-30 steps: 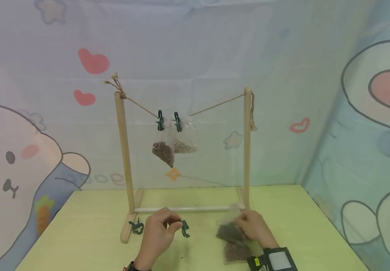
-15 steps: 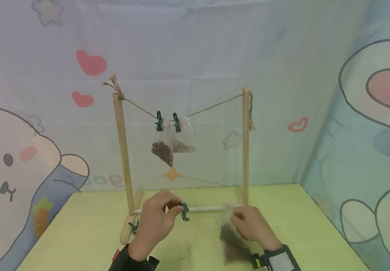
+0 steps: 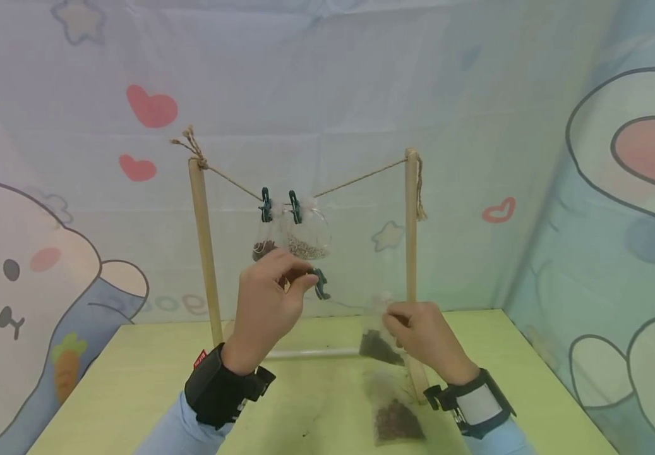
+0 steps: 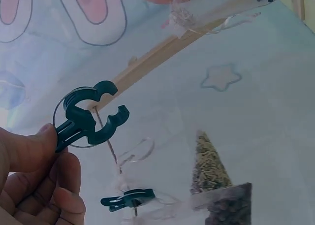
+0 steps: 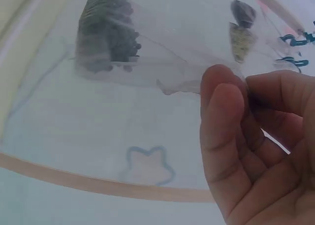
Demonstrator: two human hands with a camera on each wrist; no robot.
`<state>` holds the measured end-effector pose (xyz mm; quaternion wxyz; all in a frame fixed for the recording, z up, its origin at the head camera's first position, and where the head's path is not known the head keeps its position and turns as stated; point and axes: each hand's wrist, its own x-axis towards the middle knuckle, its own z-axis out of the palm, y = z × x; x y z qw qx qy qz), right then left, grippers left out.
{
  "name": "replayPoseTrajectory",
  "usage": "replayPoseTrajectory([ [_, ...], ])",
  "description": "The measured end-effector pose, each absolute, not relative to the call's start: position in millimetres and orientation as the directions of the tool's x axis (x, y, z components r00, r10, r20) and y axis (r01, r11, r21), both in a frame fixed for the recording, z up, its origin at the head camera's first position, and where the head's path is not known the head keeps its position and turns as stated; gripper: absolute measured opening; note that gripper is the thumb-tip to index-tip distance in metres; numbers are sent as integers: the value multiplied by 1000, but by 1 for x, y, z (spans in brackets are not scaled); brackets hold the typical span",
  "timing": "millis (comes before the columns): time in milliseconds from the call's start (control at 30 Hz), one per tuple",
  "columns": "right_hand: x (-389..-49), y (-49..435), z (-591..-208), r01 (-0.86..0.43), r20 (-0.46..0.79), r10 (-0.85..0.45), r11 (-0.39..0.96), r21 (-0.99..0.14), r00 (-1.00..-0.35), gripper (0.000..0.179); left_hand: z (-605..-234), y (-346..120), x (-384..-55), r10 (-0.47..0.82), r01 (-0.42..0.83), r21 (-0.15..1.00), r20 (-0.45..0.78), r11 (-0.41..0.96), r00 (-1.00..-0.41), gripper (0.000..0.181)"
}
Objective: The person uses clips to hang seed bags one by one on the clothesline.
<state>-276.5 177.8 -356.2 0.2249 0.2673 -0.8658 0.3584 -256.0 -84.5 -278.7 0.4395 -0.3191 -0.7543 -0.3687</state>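
My left hand (image 3: 273, 300) pinches a dark green plastic clip (image 4: 91, 114) by its handles; in the left wrist view the clip's jaws stand apart. In the head view this hand is just below two hanging bags, overlapping the lower part of the left one. My right hand (image 3: 426, 332) pinches the top of a sheer bag (image 5: 110, 35) with dark contents, raised beside the right post. Two bags, one with brown contents (image 3: 263, 249) and one with pale grain-like contents (image 3: 307, 248), hang from the twine (image 3: 361, 179) by green clips (image 3: 295, 207).
Wooden posts (image 3: 201, 240) at left and right hold the twine, with a white rod (image 3: 316, 353) low between them. Another sheer bag with reddish-brown contents (image 3: 398, 422) lies on the yellow table (image 3: 162, 379) at front right. A printed cloth backdrop (image 3: 327, 82) stands behind.
Both hands have risen, the left with the clip up toward the hanging bags. The right has lifted the dark-filled bag off the other bag on the table.
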Motion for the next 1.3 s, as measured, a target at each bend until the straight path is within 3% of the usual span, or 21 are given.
replayPoseTrajectory([
  [300, -292, 170, -301, -683, 657, -304, 573, -453, -690, 33, -240, -70, -270, 35, 797, 308, 925, 519, -380, 10],
  [500, -301, 164, -272, -695, 663, -309, 556, -456, -682, 29, -226, -59, -287, -54, 790, 313, 940, 527, -337, 11],
  [867, -321, 154, -246, -723, 702, -300, 537, -436, -646, 33, -214, -48, -316, -152, 771, 319, 947, 551, -283, 12],
  [1300, -342, 140, -251, -707, 673, -275, 469, -530, -687, 30, -227, -49, -338, -167, 697, 374, 922, 612, -348, 15],
])
